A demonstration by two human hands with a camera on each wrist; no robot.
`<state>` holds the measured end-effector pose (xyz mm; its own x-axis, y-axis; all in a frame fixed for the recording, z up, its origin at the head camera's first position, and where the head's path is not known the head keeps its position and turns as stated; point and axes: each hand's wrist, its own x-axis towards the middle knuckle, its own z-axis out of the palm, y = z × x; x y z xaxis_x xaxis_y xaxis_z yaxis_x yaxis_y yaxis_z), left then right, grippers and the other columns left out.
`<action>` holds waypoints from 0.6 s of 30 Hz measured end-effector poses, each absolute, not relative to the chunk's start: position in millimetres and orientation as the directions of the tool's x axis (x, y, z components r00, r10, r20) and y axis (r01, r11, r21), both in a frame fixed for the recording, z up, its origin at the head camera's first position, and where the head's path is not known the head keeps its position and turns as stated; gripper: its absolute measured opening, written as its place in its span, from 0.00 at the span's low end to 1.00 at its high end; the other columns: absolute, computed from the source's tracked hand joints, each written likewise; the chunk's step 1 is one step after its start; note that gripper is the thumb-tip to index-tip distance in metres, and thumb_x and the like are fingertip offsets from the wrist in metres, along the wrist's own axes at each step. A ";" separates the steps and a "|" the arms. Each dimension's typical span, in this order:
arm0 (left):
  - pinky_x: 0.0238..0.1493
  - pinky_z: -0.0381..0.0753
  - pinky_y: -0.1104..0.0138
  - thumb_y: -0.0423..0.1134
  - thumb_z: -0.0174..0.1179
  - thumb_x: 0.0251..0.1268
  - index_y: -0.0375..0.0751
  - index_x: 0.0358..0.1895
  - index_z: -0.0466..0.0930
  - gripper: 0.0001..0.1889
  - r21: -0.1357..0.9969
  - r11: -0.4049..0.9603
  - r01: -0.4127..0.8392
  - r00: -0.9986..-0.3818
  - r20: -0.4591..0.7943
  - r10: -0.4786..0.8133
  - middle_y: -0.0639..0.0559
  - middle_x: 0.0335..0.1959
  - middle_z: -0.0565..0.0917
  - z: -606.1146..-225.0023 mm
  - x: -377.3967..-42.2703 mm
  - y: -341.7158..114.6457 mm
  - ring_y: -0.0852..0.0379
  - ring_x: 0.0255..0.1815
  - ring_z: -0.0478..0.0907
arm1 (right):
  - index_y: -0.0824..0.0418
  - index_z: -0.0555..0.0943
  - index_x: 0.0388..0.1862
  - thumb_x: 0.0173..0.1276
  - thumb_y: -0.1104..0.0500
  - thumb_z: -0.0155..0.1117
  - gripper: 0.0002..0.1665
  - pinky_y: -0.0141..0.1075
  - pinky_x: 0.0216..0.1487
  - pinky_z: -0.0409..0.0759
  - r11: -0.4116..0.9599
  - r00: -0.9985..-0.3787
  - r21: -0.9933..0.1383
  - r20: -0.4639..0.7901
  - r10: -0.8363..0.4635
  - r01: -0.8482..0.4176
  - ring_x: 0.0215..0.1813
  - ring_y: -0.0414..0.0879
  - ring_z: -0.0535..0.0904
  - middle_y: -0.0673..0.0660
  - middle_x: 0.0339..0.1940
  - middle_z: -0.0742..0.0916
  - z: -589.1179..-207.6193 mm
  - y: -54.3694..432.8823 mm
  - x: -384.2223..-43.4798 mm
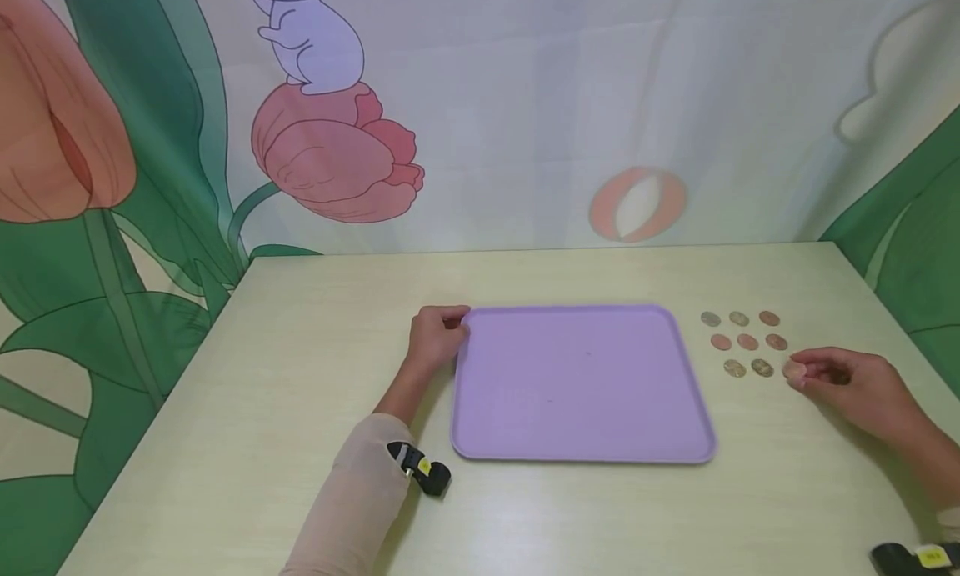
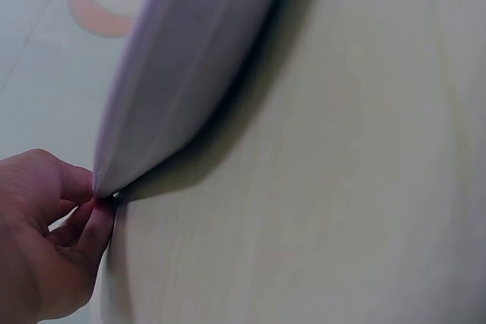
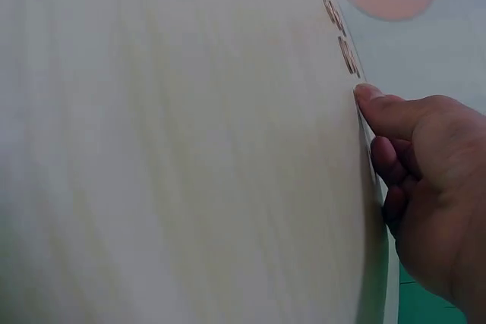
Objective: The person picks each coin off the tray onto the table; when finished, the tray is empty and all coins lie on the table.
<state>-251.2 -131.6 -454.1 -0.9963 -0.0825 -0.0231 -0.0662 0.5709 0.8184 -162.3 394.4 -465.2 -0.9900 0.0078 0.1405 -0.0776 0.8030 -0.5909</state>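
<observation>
A flat purple tray [image 1: 581, 384] with a raised rim lies mid-table in the head view. My left hand [image 1: 437, 338] is at its upper left corner, thumb and fingers pinching the rim; the left wrist view shows those fingertips [image 2: 89, 184] right at the tray's edge [image 2: 175, 73]. To the right of the tray, several coins lie in rows, some silvery [image 1: 710, 318], some copper [image 1: 747, 342], some golden [image 1: 735, 368]. At the right end of the nearest row my right hand [image 1: 862, 388] holds a coin [image 1: 793, 370] between thumb and fingers. In the right wrist view, the hand [image 3: 433, 180] hides it.
The pale wooden table [image 1: 570, 518] ends at a patterned cloth backdrop [image 1: 510, 142] with tulips and a white animal. Black wrist cameras are strapped to both forearms, the left camera [image 1: 423, 469] close to the tray's near left corner.
</observation>
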 end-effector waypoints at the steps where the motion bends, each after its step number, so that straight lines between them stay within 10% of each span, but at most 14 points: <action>1: 0.57 0.86 0.56 0.29 0.59 0.63 0.38 0.56 0.86 0.19 0.820 0.568 -0.066 -0.996 -0.024 -0.082 0.39 0.51 0.90 -454.4 -251.5 -131.6 0.45 0.53 0.87 | 0.73 0.84 0.51 0.68 0.58 0.71 0.20 0.21 0.29 0.71 0.809 -0.991 -0.583 0.137 0.002 -0.079 0.30 0.23 0.69 0.27 0.26 0.79 -465.7 395.7 -162.9; 13: 0.56 0.85 0.61 0.35 0.57 0.73 0.36 0.62 0.82 0.18 0.862 0.505 -0.041 -0.999 -0.040 -0.014 0.38 0.53 0.88 -457.8 -249.5 -154.9 0.46 0.53 0.85 | 0.72 0.84 0.52 0.68 0.51 0.70 0.25 0.24 0.30 0.71 0.797 -0.999 -0.602 0.034 -0.035 -0.049 0.31 0.25 0.69 0.30 0.27 0.80 -463.3 392.1 -175.5; 18: 0.65 0.81 0.52 0.41 0.51 0.79 0.37 0.64 0.80 0.20 0.791 0.608 0.068 -0.998 0.063 0.030 0.39 0.61 0.85 -454.6 -232.6 -196.3 0.43 0.63 0.82 | 0.71 0.83 0.54 0.70 0.56 0.68 0.22 0.30 0.35 0.75 0.861 -0.981 -0.496 0.193 -0.016 -0.112 0.35 0.26 0.73 0.57 0.34 0.88 -471.5 405.3 -169.2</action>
